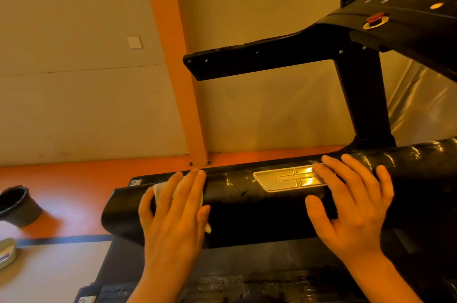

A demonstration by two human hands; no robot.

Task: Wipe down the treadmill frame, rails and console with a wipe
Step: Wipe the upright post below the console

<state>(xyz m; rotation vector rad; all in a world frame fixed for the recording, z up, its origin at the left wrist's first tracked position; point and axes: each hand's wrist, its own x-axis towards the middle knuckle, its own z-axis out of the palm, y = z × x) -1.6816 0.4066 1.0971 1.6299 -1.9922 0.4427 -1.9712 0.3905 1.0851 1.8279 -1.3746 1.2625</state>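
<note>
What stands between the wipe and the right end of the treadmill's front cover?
The right hand does: it rests flat on the front cover, fingers over the right end of the silver logo badge. Between it and the wipe under the left hand, only cover and badge surface show.

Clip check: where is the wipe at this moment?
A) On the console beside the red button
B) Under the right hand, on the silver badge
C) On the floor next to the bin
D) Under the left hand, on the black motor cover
D: the white wipe peeks out from under the flat fingers of the left hand on the black motor cover, while the right hand lies bare at the silver badge.
</note>
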